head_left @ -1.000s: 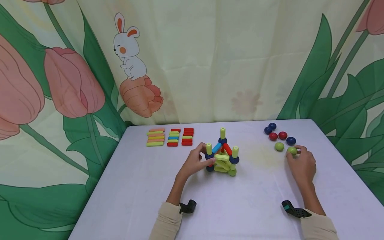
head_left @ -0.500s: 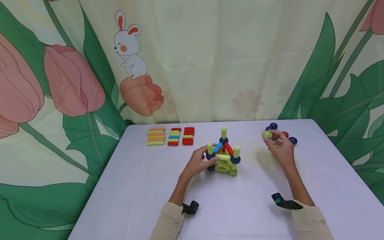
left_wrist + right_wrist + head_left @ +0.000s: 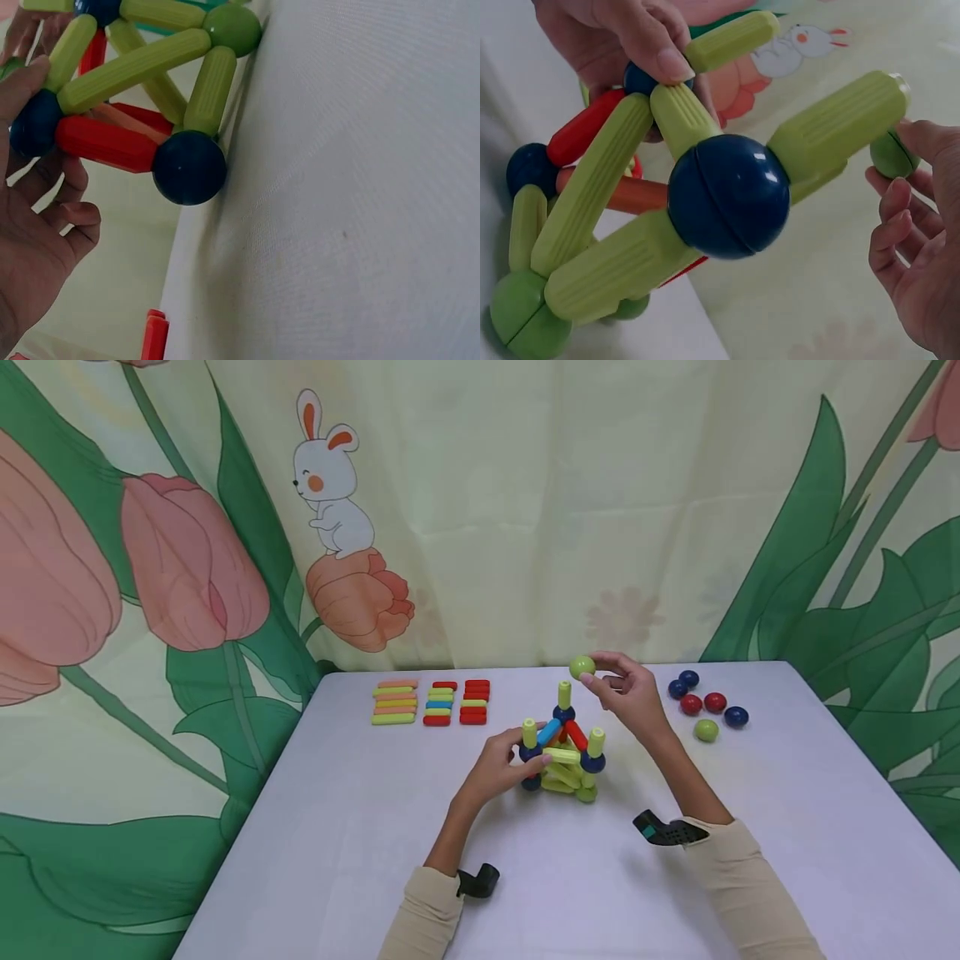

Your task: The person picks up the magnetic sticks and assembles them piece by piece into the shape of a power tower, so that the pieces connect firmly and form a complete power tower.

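A magnetic rod-and-ball structure [image 3: 592, 762] stands mid-table, built of lime, red, orange and blue rods with dark blue and green balls. Three lime rods stick upright from its upper blue balls. My left hand [image 3: 495, 767] grips its left upper corner, thumb and fingers around a blue ball [image 3: 36, 124]. Between the thumb and fingers of my right hand [image 3: 630, 695] is a green ball [image 3: 581, 667], held just above the rear upright rod [image 3: 565, 694]. In the right wrist view a small gap seems to separate this green ball [image 3: 892, 155] from the structure, though a rod partly covers it.
Loose balls lie at the back right: blue ones [image 3: 737, 717], red ones [image 3: 715, 702] and a green one [image 3: 706, 730]. At the back left, coloured rods [image 3: 393, 702] are laid in three columns. A patterned curtain [image 3: 487, 568] hangs behind the table's far edge.
My right hand has picked a green ball from the pile at right and carried it left and up, over the structure's rear rod. The left hand keeps its grip, hardly moving.
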Demonstrator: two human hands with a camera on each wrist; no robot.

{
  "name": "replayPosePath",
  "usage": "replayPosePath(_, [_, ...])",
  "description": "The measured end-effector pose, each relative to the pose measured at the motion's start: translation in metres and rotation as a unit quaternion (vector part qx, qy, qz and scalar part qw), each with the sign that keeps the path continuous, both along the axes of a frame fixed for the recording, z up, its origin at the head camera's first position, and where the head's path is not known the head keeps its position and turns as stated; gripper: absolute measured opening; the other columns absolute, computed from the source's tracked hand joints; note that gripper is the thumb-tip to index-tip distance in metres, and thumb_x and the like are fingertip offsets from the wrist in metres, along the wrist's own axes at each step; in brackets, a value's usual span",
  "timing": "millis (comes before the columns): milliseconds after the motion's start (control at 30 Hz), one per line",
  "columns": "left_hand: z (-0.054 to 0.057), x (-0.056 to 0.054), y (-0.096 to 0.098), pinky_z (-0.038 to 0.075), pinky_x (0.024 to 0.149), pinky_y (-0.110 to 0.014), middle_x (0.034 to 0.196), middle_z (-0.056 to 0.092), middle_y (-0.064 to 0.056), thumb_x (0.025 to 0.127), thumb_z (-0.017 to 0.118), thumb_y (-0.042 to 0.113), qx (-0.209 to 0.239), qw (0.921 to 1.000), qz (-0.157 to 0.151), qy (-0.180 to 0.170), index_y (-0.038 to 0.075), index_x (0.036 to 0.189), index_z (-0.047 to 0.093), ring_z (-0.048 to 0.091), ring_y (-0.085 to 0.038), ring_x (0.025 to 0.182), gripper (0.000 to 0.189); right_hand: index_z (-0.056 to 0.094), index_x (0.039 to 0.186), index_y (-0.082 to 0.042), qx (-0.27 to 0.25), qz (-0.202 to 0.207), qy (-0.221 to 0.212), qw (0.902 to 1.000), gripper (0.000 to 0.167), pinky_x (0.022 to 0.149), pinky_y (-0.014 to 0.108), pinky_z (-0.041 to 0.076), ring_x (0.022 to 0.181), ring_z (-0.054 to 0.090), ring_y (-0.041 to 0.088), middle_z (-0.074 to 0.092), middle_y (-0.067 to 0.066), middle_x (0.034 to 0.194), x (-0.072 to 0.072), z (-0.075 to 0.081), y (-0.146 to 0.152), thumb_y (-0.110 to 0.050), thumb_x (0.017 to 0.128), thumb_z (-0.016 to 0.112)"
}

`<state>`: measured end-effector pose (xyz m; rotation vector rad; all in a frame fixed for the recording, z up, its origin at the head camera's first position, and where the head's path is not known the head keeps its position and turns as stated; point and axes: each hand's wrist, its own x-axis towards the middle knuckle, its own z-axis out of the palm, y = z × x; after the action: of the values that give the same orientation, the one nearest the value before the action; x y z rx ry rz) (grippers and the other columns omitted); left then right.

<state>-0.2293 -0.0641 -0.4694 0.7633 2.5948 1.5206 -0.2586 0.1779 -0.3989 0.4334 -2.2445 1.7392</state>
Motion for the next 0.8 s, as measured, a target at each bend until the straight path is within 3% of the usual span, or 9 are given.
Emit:
replayPosePath(167, [0.001, 0.0, 0.001, 0.046, 0.071, -0.023, 0.122, 0.067, 0.0, 0.091, 0.067, 0.039, -0.003, 1.0, -0.001, -0.009, 0.023, 0.14, 0.055, 0.053, -0.014, 0.095, 0.053, 0.059, 0.126, 0.0, 0.012, 0.024, 0.02, 0.9994, 0.036, 0.05, 0.02, 0.046, 0.057, 0.054, 0.009, 0.065, 0.016, 0.115, 0.005, 0.012, -0.017, -0.01, 0.093, 0.066])
replayPosePath(300, [0.002, 0.0, 0.0, 0.046, 0.07, -0.023, 0.122, 0.066, 0.001, 0.09, 0.067, 0.04, -0.009, 0.9998, 0.004, -0.017, 0.025, 0.14, 0.054, 0.053, -0.013, 0.095, 0.053, 0.059, 0.124, 0.004, 0.02, 0.032, 0.018, 0.9991, 0.034, 0.049, 0.02, 0.044, 0.054, 0.05, 0.012, 0.064, 0.021, 0.113, 0.014, 0.022, -0.025, -0.007, 0.092, 0.066])
replayPosePath(467, [0.001, 0.001, 0.002, 0.048, 0.072, -0.023, 0.127, 0.065, 0.001, 0.09, 0.067, 0.041, -0.007, 0.9999, -0.002, -0.013, 0.027, 0.14, 0.053, 0.054, -0.013, 0.099, 0.053, 0.056, 0.127, 0.001, 0.015, 0.033, 0.008, 0.9993, 0.036, 0.051, 0.02, 0.045, 0.055, 0.051, 0.011, 0.062, 0.021, 0.115, 0.019, 0.02, -0.021, -0.007, 0.093, 0.065])
replayPosePath(600, [0.001, 0.001, 0.0, 0.047, 0.07, -0.023, 0.127, 0.064, 0.002, 0.09, 0.067, 0.04, 0.005, 0.9999, -0.013, -0.008, 0.029, 0.139, 0.053, 0.054, -0.013, 0.1, 0.052, 0.049, 0.135, 0.001, 0.013, 0.048, 0.018, 0.9986, 0.042, 0.05, 0.02, 0.044, 0.052, 0.051, 0.01, 0.058, 0.024, 0.119, 0.013, 0.01, -0.011, -0.006, 0.095, 0.06])
replayPosePath(700, [0.002, 0.0, -0.004, 0.046, 0.069, -0.027, 0.124, 0.064, 0.003, 0.09, 0.069, 0.036, 0.017, 0.9995, -0.028, -0.003, 0.027, 0.138, 0.054, 0.053, -0.014, 0.098, 0.05, 0.05, 0.136, -0.003, 0.018, 0.017, 0.026, 0.9994, 0.04, 0.052, 0.019, 0.046, 0.058, 0.056, 0.004, 0.058, 0.023, 0.121, 0.005, -0.004, 0.001, -0.011, 0.097, 0.059])
replayPosePath(800, [0.001, -0.003, -0.009, 0.049, 0.073, -0.032, 0.118, 0.065, 0.001, 0.09, 0.069, 0.032, 0.025, 0.9986, -0.047, -0.007, 0.024, 0.134, 0.057, 0.053, -0.013, 0.098, 0.046, 0.059, 0.128, -0.006, 0.031, -0.061, 0.022, 0.9974, 0.035, 0.062, 0.012, 0.05, 0.073, 0.061, -0.005, 0.063, 0.019, 0.119, -0.001, -0.018, 0.017, -0.024, 0.098, 0.059])
